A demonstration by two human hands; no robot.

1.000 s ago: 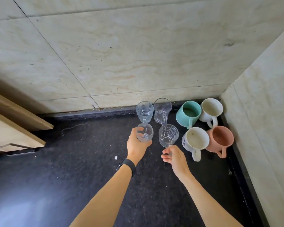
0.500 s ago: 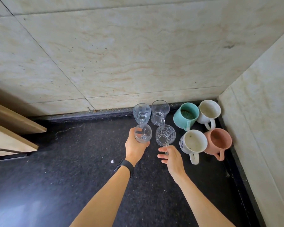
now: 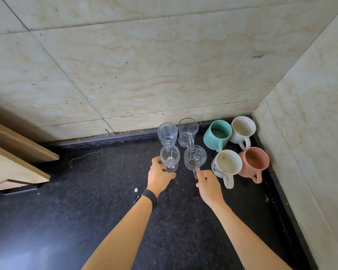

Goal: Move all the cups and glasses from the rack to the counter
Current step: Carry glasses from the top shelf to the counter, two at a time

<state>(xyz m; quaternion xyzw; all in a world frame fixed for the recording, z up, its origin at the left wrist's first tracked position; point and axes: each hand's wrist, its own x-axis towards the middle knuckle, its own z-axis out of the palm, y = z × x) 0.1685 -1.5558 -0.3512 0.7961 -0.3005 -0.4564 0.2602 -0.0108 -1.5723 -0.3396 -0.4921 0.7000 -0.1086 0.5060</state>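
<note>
**Both hands on glasses at the counter's back right corner**

Head view: the black speckled counter [image 3: 86,221] runs back to a beige tiled wall [image 3: 144,65] and meets a second tiled wall along its right edge. Eight cups and glasses stand grouped in the back right corner, all upright with their mouths up.

The left hand [image 3: 158,177] is wrapped around the stem and base of a clear stemmed glass [image 3: 169,157], thumb on the left side and fingers curled under the bowl; whether its foot touches the counter cannot be told. A black wristband [image 3: 147,196] sits on that wrist. The right hand [image 3: 208,185] pinches the handle of a patterned glass mug [image 3: 195,157] between thumb and fingertips, the other fingers loosely curled; the mug stands just right of the stemmed glass.

Behind these two, near the counter's back edge, stand a ribbed glass [image 3: 167,132] and, just beside it on the right, a plain glass mug [image 3: 187,131]. Further right, a teal mug [image 3: 218,134] and a white mug [image 3: 242,129] stand side by side at the back, the white one nearest the corner. In front of them, a white mug with blue print [image 3: 225,163] and a pink mug [image 3: 254,161] stand touching or nearly so, the pink one close to the right edge. All four mug handles point toward the front edge.

A small white speck [image 3: 136,190] lies on the counter left of the left wrist. Pale wooden boards [image 3: 14,162] jut in over the left edge.
</note>
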